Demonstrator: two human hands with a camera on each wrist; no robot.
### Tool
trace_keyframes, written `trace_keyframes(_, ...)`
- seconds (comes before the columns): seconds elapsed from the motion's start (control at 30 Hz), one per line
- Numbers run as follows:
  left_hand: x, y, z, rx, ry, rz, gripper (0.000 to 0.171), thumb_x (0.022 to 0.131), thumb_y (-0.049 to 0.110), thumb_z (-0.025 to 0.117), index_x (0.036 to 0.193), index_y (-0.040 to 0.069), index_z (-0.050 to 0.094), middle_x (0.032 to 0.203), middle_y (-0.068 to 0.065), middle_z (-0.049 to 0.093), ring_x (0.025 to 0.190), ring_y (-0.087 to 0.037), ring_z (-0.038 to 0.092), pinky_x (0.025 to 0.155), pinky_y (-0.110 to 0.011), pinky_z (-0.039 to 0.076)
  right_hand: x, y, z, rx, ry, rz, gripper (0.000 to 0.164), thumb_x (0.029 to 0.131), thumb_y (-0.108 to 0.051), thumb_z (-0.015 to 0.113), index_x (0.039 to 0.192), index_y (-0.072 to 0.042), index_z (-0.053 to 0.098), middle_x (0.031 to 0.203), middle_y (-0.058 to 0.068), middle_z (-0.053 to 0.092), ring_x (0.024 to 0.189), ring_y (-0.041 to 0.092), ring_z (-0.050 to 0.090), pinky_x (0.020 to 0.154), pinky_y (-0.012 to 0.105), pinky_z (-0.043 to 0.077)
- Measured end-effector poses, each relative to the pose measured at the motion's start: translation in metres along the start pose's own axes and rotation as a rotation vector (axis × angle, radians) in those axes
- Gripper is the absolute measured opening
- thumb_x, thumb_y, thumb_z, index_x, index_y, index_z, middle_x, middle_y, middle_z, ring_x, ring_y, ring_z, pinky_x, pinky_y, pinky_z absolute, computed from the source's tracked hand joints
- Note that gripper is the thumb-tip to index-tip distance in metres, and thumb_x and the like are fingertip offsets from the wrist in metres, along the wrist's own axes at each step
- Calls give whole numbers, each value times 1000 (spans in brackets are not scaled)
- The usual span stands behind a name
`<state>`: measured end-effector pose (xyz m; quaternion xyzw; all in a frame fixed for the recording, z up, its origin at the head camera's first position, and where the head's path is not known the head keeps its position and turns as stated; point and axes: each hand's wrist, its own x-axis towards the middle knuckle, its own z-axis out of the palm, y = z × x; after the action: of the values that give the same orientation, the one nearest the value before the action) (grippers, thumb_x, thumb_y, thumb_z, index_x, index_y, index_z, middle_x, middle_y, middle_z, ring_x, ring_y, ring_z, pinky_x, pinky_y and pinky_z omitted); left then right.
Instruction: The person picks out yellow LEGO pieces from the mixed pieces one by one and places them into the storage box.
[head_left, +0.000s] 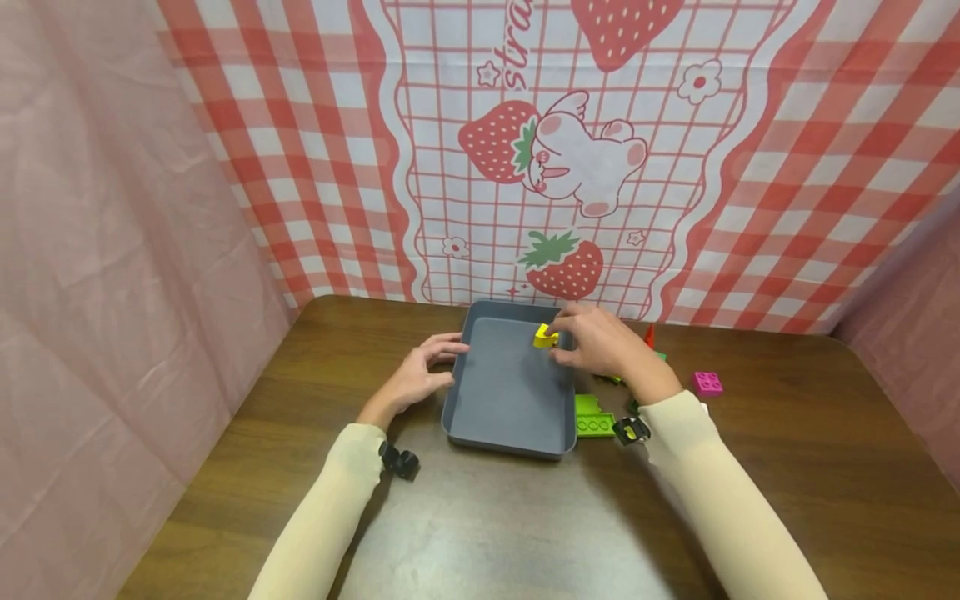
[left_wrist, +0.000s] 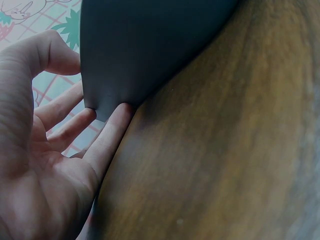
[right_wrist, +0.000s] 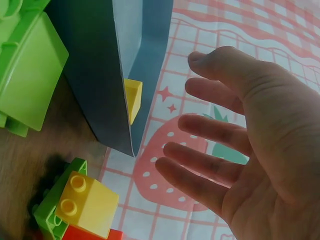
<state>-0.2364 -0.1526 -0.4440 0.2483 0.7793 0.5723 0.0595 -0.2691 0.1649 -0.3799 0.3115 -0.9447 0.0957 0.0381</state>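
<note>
A grey rectangular tray (head_left: 510, 383) lies on the wooden table. My left hand (head_left: 420, 375) is at its left side; in the left wrist view, the fingertips (left_wrist: 120, 112) touch the tray's outer wall (left_wrist: 145, 50). Inside the tray, near the far right corner, is a yellow toy block (head_left: 544, 337). Over that corner reaches my right hand (head_left: 596, 340), its fingertips overlapping the block from above. From the right wrist, the fingers (right_wrist: 200, 175) look spread and loosely extended with nothing between them, and the yellow block (right_wrist: 133, 99) appears apart from them, partly hidden by the tray wall.
Right of the tray lie green building blocks (head_left: 595, 423), partly under my right forearm. A pink block (head_left: 707, 383) sits farther right, and a red piece (head_left: 649, 336) shows behind the wrist. Another yellow block (right_wrist: 92, 207) rests among green and red pieces. A checked cloth (head_left: 322, 150) hangs behind.
</note>
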Motion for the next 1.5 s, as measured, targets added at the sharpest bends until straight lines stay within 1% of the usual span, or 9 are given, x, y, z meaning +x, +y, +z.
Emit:
trace_keyframes(0.03,0,0,0,0,0,0,49,83,-17,59,132,-13,56,155,-33,35,130,-54,46,104,-69,43,-2,1,0,1,2,-1,38,83,-33,78,115,-12,76,119,10,67,91,25,65,79,46,57)
trace_keyframes(0.27,0,0,1,2,4,-2,49,83,-17,59,132,-13,57,155,-32,35,130,-55,46,103,-69,43,-15,4,1,10,30,0,41,82,-31,79,116,-10,75,126,17,66,109,34,63,89,54,56)
trace_keyframes(0.53,0,1,1,3,5,-3,49,83,-17,59,131,-13,57,155,-32,35,130,-54,47,104,-69,42,-26,10,4,26,46,38,42,79,-28,82,118,-11,75,128,18,66,113,37,62,95,59,53)
trace_keyframes(0.7,0,1,0,-2,9,1,49,82,-18,58,131,-14,57,155,-33,35,130,-54,47,105,-69,42,-30,13,4,31,54,52,42,81,-29,81,119,-12,74,127,16,66,113,35,62,94,57,54)
trace_keyframes(0.87,0,0,1,-9,7,-3,49,82,-18,59,131,-14,56,155,-33,35,130,-55,46,105,-69,41,-34,16,5,39,54,69,42,81,-28,81,118,-10,75,124,15,67,111,34,62,92,55,56)
trace_keyframes(1.17,2,0,1,6,4,-3,49,83,-17,59,132,-13,57,155,-32,35,130,-54,47,105,-68,42,-48,25,4,65,66,154,42,79,-26,82,118,-13,75,133,17,64,119,38,57,97,61,52)
trace_keyframes(1.23,1,0,1,9,2,-2,49,83,-17,59,132,-13,57,155,-32,35,130,-54,47,105,-68,42,-51,27,3,70,66,158,42,79,-25,82,118,-12,75,134,18,63,120,40,57,98,63,51)
trace_keyframes(1.4,0,0,1,4,3,2,49,83,-17,59,132,-13,57,155,-32,35,130,-54,47,104,-69,43,-57,32,1,80,71,157,41,79,-23,82,118,-12,74,129,17,65,116,38,58,95,62,52)
trace_keyframes(1.5,0,-1,1,0,2,0,49,83,-17,59,132,-13,57,155,-32,35,130,-54,47,104,-69,43,-61,35,-2,92,76,184,42,78,-22,83,118,-13,74,126,15,65,112,35,59,91,58,56)
